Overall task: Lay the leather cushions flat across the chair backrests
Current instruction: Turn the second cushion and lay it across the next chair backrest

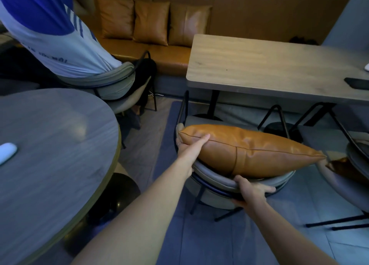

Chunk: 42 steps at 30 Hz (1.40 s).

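A tan leather cushion (249,149) lies lengthwise across the curved grey backrest (215,180) of the chair right in front of me. My left hand (189,148) grips the cushion's left end, thumb along the top seam and fingers hidden underneath. Below the cushion's near edge, my right hand (252,191) rests on the backrest rim. Its fingers are spread along the rim and its thumb touches the cushion's underside. Three more tan cushions (151,22) lean upright on the bench at the back.
A seated person (50,35) fills the grey chair at upper left. A round table (50,155) with a white object is at my left. A rectangular table (269,69) with a dark phone (357,83) is beyond. Another brown cushion (343,168) sits on the chair at right.
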Motion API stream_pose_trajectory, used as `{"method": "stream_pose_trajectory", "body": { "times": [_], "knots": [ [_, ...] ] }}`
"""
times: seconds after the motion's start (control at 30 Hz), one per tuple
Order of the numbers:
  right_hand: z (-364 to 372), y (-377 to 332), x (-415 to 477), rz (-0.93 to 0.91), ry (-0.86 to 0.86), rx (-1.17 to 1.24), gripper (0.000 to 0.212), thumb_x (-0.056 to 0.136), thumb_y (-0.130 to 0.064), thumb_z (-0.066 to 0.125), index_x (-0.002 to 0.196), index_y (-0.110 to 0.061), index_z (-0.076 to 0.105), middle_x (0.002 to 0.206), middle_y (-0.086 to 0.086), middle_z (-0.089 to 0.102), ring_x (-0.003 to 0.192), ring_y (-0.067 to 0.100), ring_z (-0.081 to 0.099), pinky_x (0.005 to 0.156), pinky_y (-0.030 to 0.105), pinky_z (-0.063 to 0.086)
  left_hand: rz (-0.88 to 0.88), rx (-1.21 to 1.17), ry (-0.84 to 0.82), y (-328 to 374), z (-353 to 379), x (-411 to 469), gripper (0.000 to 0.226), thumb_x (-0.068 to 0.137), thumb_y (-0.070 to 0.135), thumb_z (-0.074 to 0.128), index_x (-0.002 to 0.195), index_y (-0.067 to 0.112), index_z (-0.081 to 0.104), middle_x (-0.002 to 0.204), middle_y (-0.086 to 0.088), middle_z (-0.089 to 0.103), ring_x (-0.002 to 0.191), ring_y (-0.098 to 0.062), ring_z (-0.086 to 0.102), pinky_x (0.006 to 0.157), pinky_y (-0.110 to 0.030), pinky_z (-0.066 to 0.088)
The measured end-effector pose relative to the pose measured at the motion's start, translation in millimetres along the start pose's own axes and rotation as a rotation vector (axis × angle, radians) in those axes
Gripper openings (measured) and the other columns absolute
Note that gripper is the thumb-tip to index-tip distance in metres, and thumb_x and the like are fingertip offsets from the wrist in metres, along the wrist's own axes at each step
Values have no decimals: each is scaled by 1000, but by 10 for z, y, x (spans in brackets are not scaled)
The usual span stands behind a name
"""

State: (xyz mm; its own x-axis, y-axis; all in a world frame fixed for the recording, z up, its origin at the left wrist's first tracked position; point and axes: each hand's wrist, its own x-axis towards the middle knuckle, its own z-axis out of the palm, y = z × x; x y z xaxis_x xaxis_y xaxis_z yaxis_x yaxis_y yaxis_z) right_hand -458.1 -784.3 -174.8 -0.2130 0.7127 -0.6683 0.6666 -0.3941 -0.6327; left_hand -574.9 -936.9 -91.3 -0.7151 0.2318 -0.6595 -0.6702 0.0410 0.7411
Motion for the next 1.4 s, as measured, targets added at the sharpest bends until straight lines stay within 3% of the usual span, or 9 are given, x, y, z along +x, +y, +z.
{"method": "stream_pose_trajectory", "body": {
  "times": [0.27,0.47,0.6,0.67,0.73,0.8,1.03,1.23,1.4],
  "knots": [
    [-176,-162,158,-18,66,-8,131,73,-23,85,157,-25,-15,149,24,39,126,44,52,57,53,64,-45,19,-105,79,14,113,118,68,52,92,160,18,25,160,-9,41,142,-37,44,109,-61,44],
    [-215,-230,297,-25,71,6,126,74,-27,86,157,-24,-9,150,21,39,128,42,50,67,54,63,-34,19,-162,88,92,178,114,69,50,92,158,16,30,160,-11,42,142,-37,44,108,-62,44],
    [-294,-239,191,-106,75,-217,122,82,-40,80,156,-1,-8,153,18,34,132,38,43,100,54,47,-22,8,-160,62,106,186,101,76,45,89,155,17,33,159,-10,42,143,-37,42,110,-64,42],
    [-304,-125,6,-369,280,-617,101,86,-49,74,152,7,22,152,31,36,136,47,40,106,56,40,-19,3,-152,46,108,169,98,75,44,89,154,18,36,157,-10,45,142,-36,44,109,-64,43],
    [-241,76,-148,-898,502,-930,47,86,-31,76,114,5,62,121,35,57,116,52,54,95,59,44,-14,10,-139,38,109,163,96,75,44,90,152,17,37,155,-10,47,140,-36,46,109,-63,44],
    [-98,197,-360,-1205,431,-1116,26,74,-17,79,90,-2,66,94,27,63,95,46,61,89,57,49,-5,45,-123,38,101,171,98,76,46,89,152,16,36,155,-11,47,138,-38,47,108,-62,45],
    [752,47,-705,-1433,96,-1318,65,53,-17,87,112,-4,66,101,22,64,79,40,60,76,49,55,68,426,-61,125,-55,255,92,79,65,76,148,12,46,145,-8,56,131,-30,53,96,-40,42],
    [1345,32,-709,-1365,266,-1467,69,88,-28,67,150,-11,44,142,22,47,117,46,51,106,56,42,109,677,-101,284,-168,411,97,76,70,75,150,13,46,147,-11,55,134,-31,53,104,-40,41],
    [1427,68,-465,-1384,372,-1458,72,63,-25,87,131,-15,67,120,19,63,101,40,52,91,52,48,158,698,-36,212,-200,560,113,54,83,76,142,16,54,139,-9,62,129,-31,57,110,-50,45]
  ]
}}
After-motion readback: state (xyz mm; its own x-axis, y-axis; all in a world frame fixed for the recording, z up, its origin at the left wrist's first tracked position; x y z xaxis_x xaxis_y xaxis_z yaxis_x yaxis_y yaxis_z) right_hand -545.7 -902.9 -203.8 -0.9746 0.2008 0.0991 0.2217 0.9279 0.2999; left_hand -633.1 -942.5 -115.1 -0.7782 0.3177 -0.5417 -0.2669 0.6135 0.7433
